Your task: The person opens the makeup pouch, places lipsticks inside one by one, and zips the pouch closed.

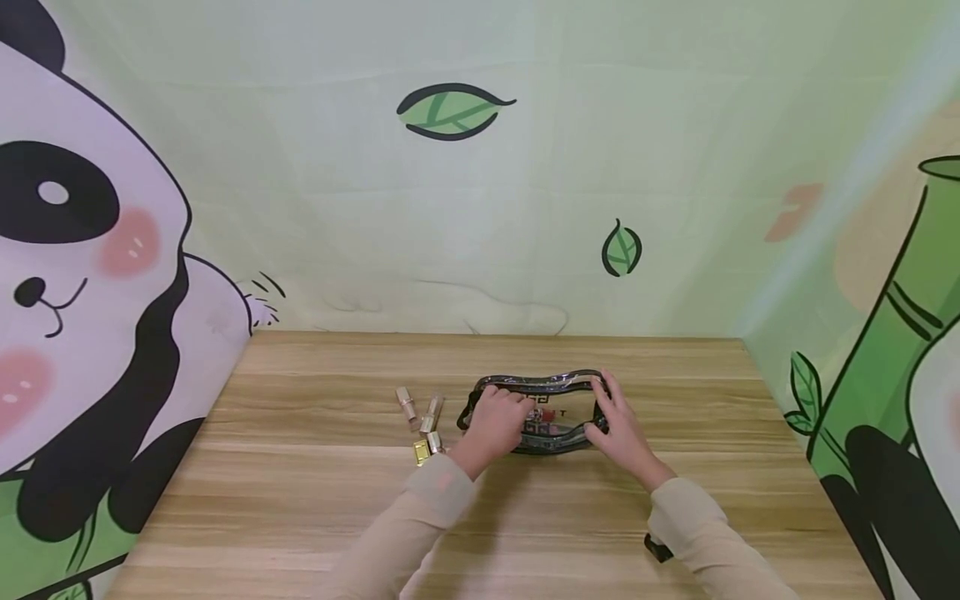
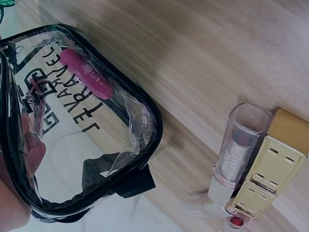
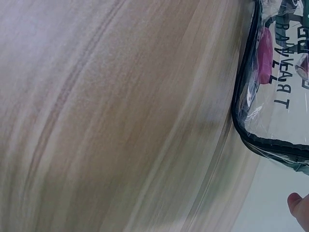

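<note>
left hand [image 1: 497, 421] inside a clear pouch [image 1: 573, 410], right hand [image 1: 621, 427] bracing its rim
the pouch lies at five o'clock from the head view's centre, on the wood-grain table [image 1: 322, 508]. at its nine o'clock end the left hand's curled fingers appear to pinch a small clear tube [image 2: 36, 113]; at three o'clock the right hand is spread, fingers fairly straight, touching the rim unclenched. best handling, i'd judge: hold the mouth wide and the tube level, so the soft film doesn't snag. the pouch is glossy, wrinkled plastic with black piping and lettering; a smooth, round-ended pink tube [image 2: 87, 75] shows through. towards nine o'clock outside lie slim lipsticks [image 1: 407, 406] and a squarish gold case [image 2: 273, 169].
</note>
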A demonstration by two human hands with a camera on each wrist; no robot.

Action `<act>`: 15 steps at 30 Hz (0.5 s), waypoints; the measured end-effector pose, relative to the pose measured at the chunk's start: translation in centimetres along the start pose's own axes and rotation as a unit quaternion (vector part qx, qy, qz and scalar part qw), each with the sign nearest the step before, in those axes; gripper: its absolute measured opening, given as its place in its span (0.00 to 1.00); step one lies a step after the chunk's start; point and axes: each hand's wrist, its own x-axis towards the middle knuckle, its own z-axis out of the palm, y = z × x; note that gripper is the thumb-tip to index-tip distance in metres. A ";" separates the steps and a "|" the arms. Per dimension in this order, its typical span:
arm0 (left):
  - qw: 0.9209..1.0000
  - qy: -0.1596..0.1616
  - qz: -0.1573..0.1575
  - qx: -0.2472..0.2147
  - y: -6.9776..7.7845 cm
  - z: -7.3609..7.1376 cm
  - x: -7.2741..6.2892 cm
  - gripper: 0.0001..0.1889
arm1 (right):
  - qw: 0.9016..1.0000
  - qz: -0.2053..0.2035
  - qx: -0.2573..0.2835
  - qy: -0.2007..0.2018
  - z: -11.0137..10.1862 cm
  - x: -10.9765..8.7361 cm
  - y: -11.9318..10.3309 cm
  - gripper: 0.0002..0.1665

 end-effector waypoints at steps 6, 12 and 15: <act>1.000 0.004 -0.011 -0.002 0.0 0.1 0.2 0.15 | 1.000 -0.001 -0.004 -0.001 0.0 0.0 0.1 0.43; 1.000 -0.002 -0.018 -0.007 0.0 0.4 0.2 0.14 | 1.000 0.000 -0.002 -0.005 0.0 0.0 0.1 0.43; 1.000 0.005 -0.017 -0.007 0.0 0.5 0.2 0.14 | 1.000 -0.002 0.002 -0.005 0.0 0.0 0.1 0.43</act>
